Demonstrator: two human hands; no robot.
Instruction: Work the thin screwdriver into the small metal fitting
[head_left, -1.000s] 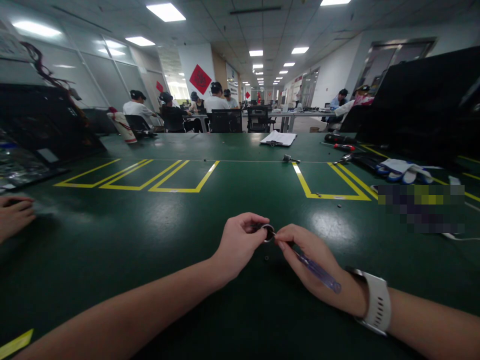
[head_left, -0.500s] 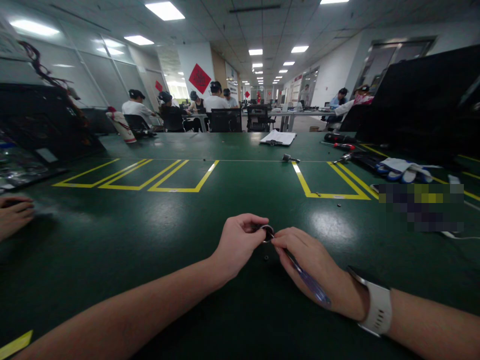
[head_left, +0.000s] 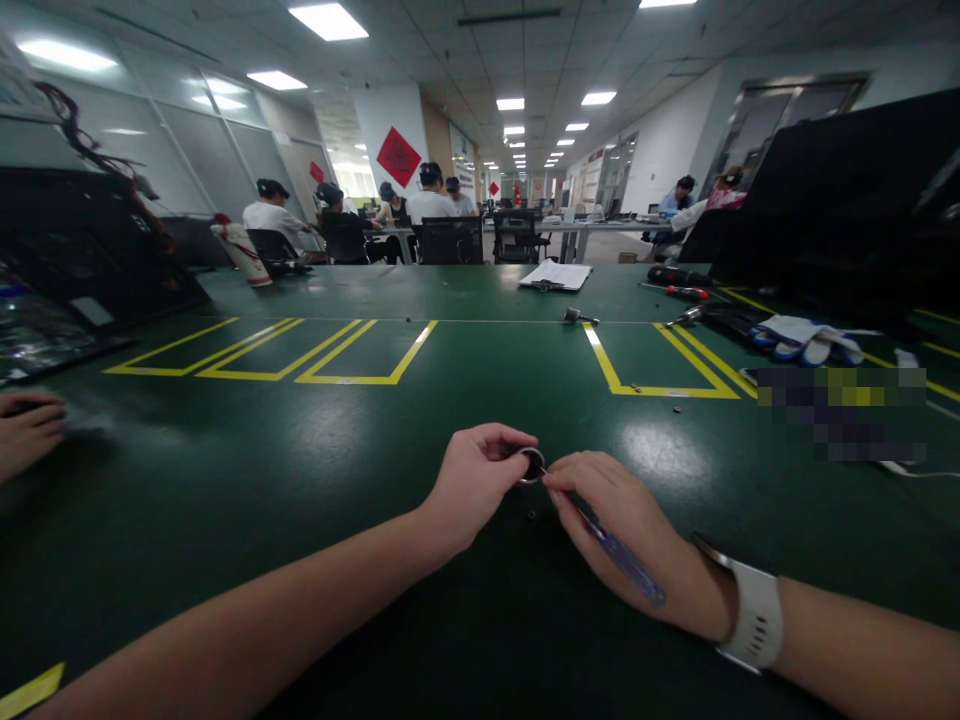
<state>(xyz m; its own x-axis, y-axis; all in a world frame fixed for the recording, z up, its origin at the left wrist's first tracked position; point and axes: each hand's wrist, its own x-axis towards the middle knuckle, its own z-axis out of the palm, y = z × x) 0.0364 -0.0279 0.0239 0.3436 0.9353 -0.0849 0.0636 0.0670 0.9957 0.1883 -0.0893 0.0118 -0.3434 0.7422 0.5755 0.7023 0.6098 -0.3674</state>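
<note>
My left hand (head_left: 480, 487) pinches a small round metal ring (head_left: 533, 466) between thumb and fingers, its dark hollow facing me. Closed around a slim screwdriver (head_left: 626, 563) with a clear purplish handle, my right hand (head_left: 611, 520) is just to the right of the ring. The screwdriver's thin shaft points up-left and its tip is at the ring's opening; I cannot tell whether it touches. Below the ring, a tiny dark nut-like part (head_left: 532, 516) lies on the green table (head_left: 360, 640).
Another person's hand (head_left: 30, 430) rests at the left edge. Yellow tape outlines (head_left: 345, 380) mark the table. Farther back lie a metal fitting (head_left: 580, 315), a clipboard (head_left: 556, 275), a red screwdriver (head_left: 686, 293) and gloves (head_left: 810, 338). A small dark part (head_left: 676, 409) lies right of centre.
The ring has turned slightly so more of its opening shows. The screwdriver's handle has tilted a little; both hands stay nearly in place.
</note>
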